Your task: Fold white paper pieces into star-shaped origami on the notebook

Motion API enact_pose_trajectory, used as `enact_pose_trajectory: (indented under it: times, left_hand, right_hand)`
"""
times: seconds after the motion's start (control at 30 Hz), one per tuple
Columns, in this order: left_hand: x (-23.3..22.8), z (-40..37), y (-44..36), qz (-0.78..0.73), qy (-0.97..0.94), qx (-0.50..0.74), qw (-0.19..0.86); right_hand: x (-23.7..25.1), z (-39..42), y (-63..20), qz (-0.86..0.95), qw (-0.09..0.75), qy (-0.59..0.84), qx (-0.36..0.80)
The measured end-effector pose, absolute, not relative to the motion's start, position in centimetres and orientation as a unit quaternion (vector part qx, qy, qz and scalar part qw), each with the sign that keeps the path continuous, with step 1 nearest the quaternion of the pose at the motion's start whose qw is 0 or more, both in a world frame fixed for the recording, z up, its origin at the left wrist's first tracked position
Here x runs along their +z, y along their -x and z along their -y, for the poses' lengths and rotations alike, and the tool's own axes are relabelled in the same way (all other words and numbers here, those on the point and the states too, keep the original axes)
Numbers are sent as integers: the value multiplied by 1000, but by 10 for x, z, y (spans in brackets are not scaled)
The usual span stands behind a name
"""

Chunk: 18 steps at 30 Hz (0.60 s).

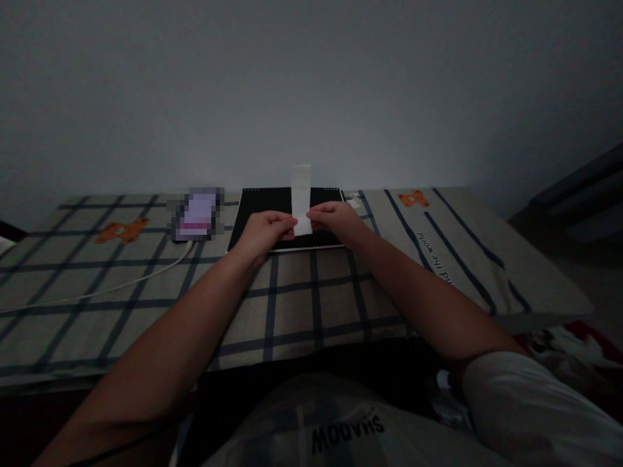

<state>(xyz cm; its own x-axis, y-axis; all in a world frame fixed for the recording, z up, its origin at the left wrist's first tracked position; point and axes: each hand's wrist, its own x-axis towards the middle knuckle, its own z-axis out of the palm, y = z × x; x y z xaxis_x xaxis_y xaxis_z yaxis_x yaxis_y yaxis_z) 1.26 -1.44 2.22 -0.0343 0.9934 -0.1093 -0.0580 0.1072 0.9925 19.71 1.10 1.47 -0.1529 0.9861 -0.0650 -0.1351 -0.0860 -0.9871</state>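
A: Principal item?
B: One white paper strip (302, 191), over the middle of the black panel (267, 200), reaching past its far edge in this view.
A: Grip?
B: Left hand (265, 231): fingertips pinching the strip's left edge. Right hand (339, 220): fingertips pinching its right edge.
A: Left of the panel?
B: One phone (198, 211), pixelated; white cable (146, 277) at its near end.
A: Under the panel?
B: One checked tablecloth (294, 305), orange bear motif (122, 230) to the panel's left.
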Motion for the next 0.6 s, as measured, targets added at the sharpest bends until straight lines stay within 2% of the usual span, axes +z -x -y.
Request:
enact_pose_trajectory:
  times: [0.13, 0.4, 0.6]
  left_hand:
    - [19, 13, -11, -520, -459, 515, 503]
    - [20, 14, -13, -520, -449, 490, 537]
    - [21, 13, -13, -524, -430, 515, 526]
  right_hand:
    - [15, -10, -198, 492, 447, 437, 606]
    - [20, -9, -195, 464, 490, 454, 582]
    - [23, -4, -192, 455, 460, 465, 605]
